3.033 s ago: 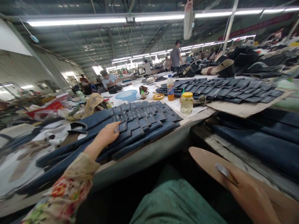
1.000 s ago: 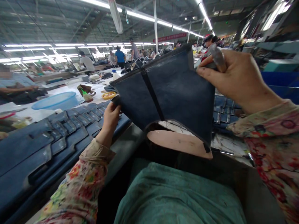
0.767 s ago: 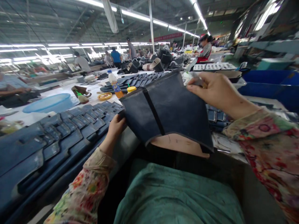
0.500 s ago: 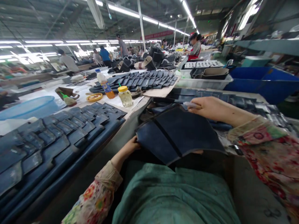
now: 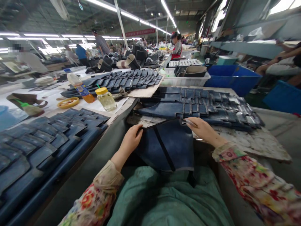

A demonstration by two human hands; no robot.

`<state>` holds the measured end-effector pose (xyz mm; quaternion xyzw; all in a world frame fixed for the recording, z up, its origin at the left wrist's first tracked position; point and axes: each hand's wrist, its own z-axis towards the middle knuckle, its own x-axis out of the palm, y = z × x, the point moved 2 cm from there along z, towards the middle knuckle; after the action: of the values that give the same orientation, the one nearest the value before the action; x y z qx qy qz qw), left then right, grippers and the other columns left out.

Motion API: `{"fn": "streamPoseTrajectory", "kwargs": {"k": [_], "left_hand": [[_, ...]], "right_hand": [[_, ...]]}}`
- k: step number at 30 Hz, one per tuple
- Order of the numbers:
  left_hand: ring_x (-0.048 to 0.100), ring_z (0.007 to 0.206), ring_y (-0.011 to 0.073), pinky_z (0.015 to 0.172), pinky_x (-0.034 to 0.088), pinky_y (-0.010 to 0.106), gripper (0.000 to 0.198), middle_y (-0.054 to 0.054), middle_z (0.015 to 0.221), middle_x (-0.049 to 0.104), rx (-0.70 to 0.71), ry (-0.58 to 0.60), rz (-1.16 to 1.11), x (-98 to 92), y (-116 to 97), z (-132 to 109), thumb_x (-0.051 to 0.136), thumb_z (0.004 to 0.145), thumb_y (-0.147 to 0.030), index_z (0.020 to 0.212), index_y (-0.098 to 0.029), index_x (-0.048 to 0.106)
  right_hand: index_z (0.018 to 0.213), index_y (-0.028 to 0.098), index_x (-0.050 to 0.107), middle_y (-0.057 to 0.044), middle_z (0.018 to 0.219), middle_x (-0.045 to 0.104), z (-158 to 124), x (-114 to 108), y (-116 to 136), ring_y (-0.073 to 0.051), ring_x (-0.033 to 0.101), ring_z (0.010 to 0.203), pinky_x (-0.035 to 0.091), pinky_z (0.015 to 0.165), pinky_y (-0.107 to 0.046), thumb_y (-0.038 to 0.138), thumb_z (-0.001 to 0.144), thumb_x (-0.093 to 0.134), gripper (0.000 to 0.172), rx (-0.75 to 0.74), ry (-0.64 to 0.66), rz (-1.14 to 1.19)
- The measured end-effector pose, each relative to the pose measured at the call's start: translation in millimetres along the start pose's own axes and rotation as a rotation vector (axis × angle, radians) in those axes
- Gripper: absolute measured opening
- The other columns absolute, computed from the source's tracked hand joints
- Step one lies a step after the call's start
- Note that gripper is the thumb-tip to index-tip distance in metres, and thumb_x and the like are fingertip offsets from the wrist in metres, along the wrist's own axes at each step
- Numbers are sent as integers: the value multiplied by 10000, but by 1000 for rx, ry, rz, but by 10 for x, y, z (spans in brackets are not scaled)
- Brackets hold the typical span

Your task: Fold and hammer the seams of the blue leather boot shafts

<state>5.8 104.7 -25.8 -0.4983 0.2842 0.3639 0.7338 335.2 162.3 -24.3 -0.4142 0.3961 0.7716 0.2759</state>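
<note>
A dark blue leather panel with a black stripe hangs over my lap, its upper edge stretched between my hands. It looks like a boot shaft piece. My left hand pinches the upper left corner between thumb and fingers. At the upper right corner, my right hand is closed on the edge. A slim pale-grey thing lies along its fingers; its kind is unclear. A thin metallic piece shows just below that hand. Behind the panel, overlapping rows of similar blue pieces lie on a worn board.
More overlapping blue pieces cover the left table. Beyond them stand a yellow-lidded jar, a drink bottle and a yellow dish. A white bin and a blue bin stand behind the board. Other people work farther back.
My left hand has risen from the panel's lower left to its upper left corner. The panel has swung to hang more upright, and my right hand is lower. The head view has turned right.
</note>
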Motion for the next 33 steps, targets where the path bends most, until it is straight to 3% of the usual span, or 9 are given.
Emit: {"fn": "streamPoseTrajectory", "kwargs": {"k": [2, 5, 9, 13, 16, 19, 22, 26, 33], "left_hand": [[549, 1114, 216, 991, 423, 374, 329, 103, 1175, 612, 87, 46, 76, 160, -211, 139, 431, 872, -271, 1150, -147, 556], [561, 1104, 229, 981, 427, 380, 324, 108, 1165, 619, 122, 91, 88, 372, -391, 286, 436, 879, -261, 1152, -136, 558], [588, 1069, 218, 942, 455, 364, 315, 86, 1144, 637, 145, 143, 89, 520, -437, 293, 420, 894, -259, 1161, -167, 560], [593, 1035, 192, 919, 462, 330, 297, 57, 1097, 653, 206, 210, 93, 516, -432, 157, 413, 904, -270, 1132, -195, 588], [568, 1063, 201, 931, 441, 358, 292, 55, 1144, 629, 267, 246, 174, 521, -455, 34, 433, 899, -291, 1131, -215, 592], [522, 1141, 202, 1025, 349, 411, 334, 61, 1229, 588, 286, 208, 241, 580, -517, -56, 444, 894, -268, 1213, -229, 536], [483, 1193, 178, 1094, 251, 421, 387, 60, 1287, 550, 365, 197, 230, 693, -648, -104, 417, 905, -241, 1289, -237, 465], [443, 1236, 172, 1106, 236, 411, 413, 53, 1342, 502, 482, 230, 212, 852, -860, -127, 388, 915, -233, 1326, -240, 424], [449, 1230, 184, 1097, 246, 420, 408, 45, 1354, 496, 459, 209, 251, 928, -971, -129, 380, 920, -229, 1326, -220, 426]], "right_hand": [[1068, 170, 626, -83, 1055, 650, 60, -42, 69, -205, 583, 983, 427, 870, -295, 291, 867, 454, 291, -34, -39, -4], [1010, 187, 639, -57, 988, 666, 129, 15, 119, -177, 594, 918, 418, 812, -254, 234, 864, 456, 239, -55, 89, -63], [784, 167, 630, -70, 803, 650, 118, 79, 98, -179, 577, 798, 393, 721, -252, 207, 857, 462, 187, 16, 134, -138], [692, 174, 578, -72, 737, 610, -141, 94, 155, -190, 551, 767, 381, 695, -265, 289, 866, 494, 226, 35, 179, -162], [746, 180, 577, -57, 762, 608, -451, 163, 222, -183, 555, 773, 405, 718, -276, 297, 895, 448, 229, 51, 158, -55], [868, 185, 588, -64, 865, 632, -729, 277, 249, -185, 579, 829, 450, 767, -296, 273, 901, 414, 198, 127, 41, 98], [1008, 191, 591, -86, 1021, 636, -906, 383, 288, -215, 584, 959, 472, 859, -354, 213, 867, 419, 223, 156, -58, 103], [1142, 203, 573, -91, 1169, 598, -1003, 444, 365, -237, 550, 1094, 448, 965, -427, 163, 840, 408, 346, 149, -129, 72], [1200, 212, 552, -74, 1271, 538, -1051, 477, 370, -199, 497, 1183, 396, 1038, -384, 213, 877, 422, 348, 141, -146, 248]]}}
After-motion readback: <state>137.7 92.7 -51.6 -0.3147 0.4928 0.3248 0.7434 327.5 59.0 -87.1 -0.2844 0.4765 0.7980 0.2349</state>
